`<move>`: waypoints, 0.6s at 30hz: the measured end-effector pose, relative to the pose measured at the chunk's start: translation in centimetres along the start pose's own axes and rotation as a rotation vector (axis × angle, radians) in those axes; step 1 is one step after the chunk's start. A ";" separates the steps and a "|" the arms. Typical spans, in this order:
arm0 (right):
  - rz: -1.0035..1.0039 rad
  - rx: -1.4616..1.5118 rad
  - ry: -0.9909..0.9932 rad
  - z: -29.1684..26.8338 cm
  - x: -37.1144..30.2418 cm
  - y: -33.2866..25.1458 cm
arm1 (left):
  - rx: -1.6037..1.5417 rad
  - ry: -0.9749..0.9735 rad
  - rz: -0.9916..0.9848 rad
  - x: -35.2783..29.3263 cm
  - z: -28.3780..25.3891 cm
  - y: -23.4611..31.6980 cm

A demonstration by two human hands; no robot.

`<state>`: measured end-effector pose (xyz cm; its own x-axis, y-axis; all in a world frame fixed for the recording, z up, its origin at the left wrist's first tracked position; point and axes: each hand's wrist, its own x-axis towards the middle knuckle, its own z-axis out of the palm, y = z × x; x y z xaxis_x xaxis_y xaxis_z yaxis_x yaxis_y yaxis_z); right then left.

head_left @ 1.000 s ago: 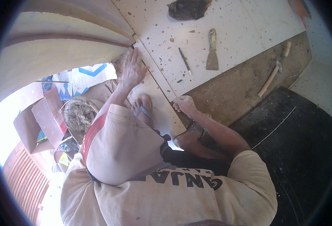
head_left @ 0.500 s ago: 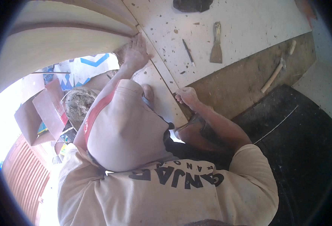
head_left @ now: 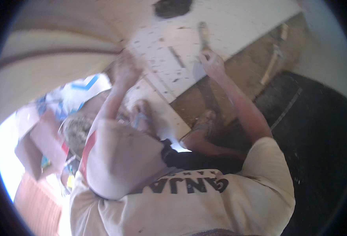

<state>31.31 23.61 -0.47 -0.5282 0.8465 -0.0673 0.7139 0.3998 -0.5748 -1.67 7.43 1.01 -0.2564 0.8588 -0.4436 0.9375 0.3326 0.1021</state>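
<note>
My left hand [head_left: 127, 71] is at the edge of the white board [head_left: 148, 55], beside the end of the curved cream panels [head_left: 59, 65]. Motion blurs its fingers, so I cannot make out whether they are spread or bent. My right hand [head_left: 213, 65] is over the lower part of a putty knife [head_left: 203, 32], its fingers curled in; whatever they hold, if anything, is hidden. The putty knife lies on the board, handle pointing away, blade partly behind the hand. Left of it lies a thin dark pencil-like stick [head_left: 176, 57].
Small dark chips are scattered over the white board. At its far end sits a dark lump [head_left: 172, 8]. A hammer [head_left: 270, 65] lies on the brown board [head_left: 244, 67] to the right, beside a black sheet [head_left: 311, 129]. Cartons [head_left: 43, 137] stand at left. My feet are below the hands.
My right hand has moved away from me, from the white board's corner to the putty knife. My left hand, flat on the board edge before, is now blurred. The whole view has shifted.
</note>
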 end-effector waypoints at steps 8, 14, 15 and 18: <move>0.410 -0.677 -0.191 -21.6 3.4 11.5 | 0.067 0.112 0.072 -0.1 2.2 -1.0; 0.891 -0.533 0.081 -24.7 2.7 21.6 | 0.100 -0.139 -0.020 -0.5 -0.3 -0.5; 0.928 -0.610 0.088 -25.8 -0.3 28.7 | 0.066 -0.129 0.000 0.6 -0.2 1.1; 1.042 -0.540 0.013 -21.2 -3.9 33.4 | -0.016 -0.022 -0.042 0.7 -0.5 1.0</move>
<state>66.96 41.14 -2.17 0.4292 0.8550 -0.2911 0.9025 -0.3939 0.1740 -0.99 8.55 1.22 -0.2905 0.8351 -0.4671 0.9220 0.3749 0.0969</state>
